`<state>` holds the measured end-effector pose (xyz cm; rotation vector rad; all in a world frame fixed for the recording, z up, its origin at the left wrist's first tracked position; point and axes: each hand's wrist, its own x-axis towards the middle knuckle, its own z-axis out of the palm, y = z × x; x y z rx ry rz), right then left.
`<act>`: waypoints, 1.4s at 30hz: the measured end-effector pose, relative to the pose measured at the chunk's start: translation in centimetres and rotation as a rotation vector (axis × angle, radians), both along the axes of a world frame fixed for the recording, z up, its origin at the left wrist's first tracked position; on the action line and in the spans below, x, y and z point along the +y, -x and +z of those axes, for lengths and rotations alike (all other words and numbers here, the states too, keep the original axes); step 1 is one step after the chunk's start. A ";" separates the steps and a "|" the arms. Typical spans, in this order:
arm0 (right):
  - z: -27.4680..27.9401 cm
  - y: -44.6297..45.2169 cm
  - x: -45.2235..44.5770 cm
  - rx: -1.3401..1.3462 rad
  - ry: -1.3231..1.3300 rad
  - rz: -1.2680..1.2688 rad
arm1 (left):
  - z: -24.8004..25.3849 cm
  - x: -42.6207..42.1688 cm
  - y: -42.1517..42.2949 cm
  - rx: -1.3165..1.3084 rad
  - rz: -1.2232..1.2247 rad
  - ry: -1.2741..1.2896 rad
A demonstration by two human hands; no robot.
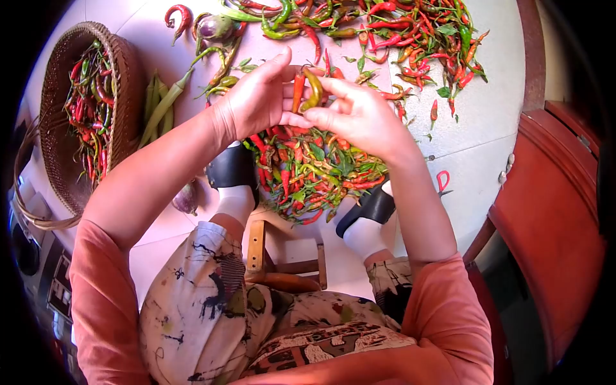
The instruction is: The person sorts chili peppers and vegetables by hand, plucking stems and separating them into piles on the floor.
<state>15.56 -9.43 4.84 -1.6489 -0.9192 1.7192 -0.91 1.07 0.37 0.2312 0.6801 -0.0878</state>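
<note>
Both hands meet above the floor at the upper middle of the head view. My left hand (260, 96) has its palm turned up, thumb raised, and its fingers curl behind an orange-red chili pepper (298, 91). A curved green chili pepper (312, 91) is beside it, at the fingertips of my right hand (353, 112), whose thumb and index finger are closed on it. Part of the left fingers is hidden behind the peppers. Directly below the hands, a heap of red and green chili peppers (314, 167) mixed with leaves lies between my feet.
A woven basket (115, 70) of peppers stands at left, near long green pods (165, 106). More peppers (410, 32) spread across the far floor, with an eggplant (215, 27). Red-handled scissors (443, 182) lie right. A wooden stool (256, 247) is below me; red wooden furniture (545, 212) stands right.
</note>
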 end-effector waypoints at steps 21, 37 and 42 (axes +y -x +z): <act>-3.8 0.3 1.4 0.058 -0.097 -0.127 | 1.3 0.7 1.4 0.286 -0.538 -0.673; 3.7 -1.5 -5.0 -0.552 -0.341 0.542 | 8.3 -3.1 0.2 -0.031 -1.251 -1.375; 2.2 -7.4 -8.6 -0.634 -0.066 0.684 | 6.0 0.3 5.5 0.192 -1.072 -1.367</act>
